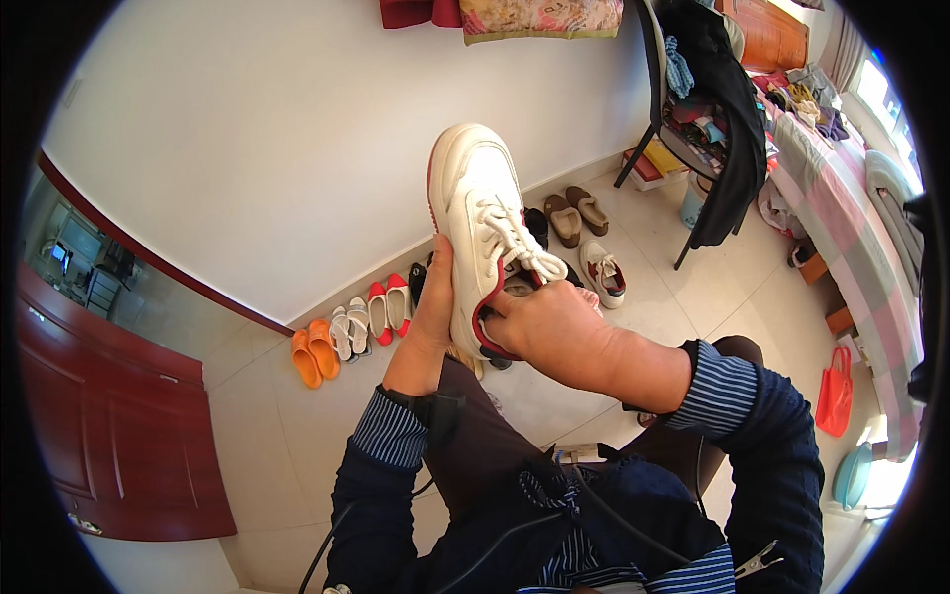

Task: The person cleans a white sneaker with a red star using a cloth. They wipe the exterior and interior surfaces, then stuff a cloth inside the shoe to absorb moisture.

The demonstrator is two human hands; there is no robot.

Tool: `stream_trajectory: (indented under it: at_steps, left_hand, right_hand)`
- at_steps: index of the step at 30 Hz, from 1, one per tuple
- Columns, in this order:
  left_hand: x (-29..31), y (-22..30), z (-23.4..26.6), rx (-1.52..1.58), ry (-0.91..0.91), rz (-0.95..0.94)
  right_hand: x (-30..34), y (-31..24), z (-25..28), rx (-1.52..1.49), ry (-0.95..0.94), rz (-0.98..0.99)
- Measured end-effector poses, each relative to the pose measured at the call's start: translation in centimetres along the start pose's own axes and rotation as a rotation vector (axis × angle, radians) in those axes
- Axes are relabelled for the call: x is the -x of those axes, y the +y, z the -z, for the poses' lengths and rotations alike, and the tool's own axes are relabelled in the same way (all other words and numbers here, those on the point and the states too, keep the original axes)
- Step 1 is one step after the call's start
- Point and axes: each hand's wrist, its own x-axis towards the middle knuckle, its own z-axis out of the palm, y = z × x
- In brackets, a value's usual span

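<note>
A white lace-up sneaker (475, 188) with red trim is raised in front of me, its toe pointing away. My left hand (433, 307) is closed on its left side, most of the fingers hidden behind the shoe. At the heel opening, my right hand (554, 332) grips the collar with bent fingers, the thumb reaching inside. A scrap of something pinkish (591, 299) shows beside the right knuckles; I cannot make out what it is. A similar white sneaker (604, 274) with dark red trim stands on the floor beyond my right hand.
Along the wall stand orange clogs (315, 353), grey-white sandals (348, 329), red-and-white flats (389, 306) and brown slippers (576, 216). A chair heaped with clothes (708, 129) is at the far right, near a bed (841, 208). A red bag (835, 394) lies beside it. A red door (109, 416) is left.
</note>
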Motion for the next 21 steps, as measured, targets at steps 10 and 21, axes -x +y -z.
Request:
stream_trajectory:
  at_steps: [10,21]
  left_hand:
    - [-0.3,-2.7,2.1,-0.324,0.158,0.186]
    - [0.2,0.0,7.0,0.292,0.081,0.074]
  right_hand:
    - [-0.1,1.5,2.7,0.002,-0.346,0.189]
    - [11.9,8.8,-0.2,-1.116,0.471,-0.832]
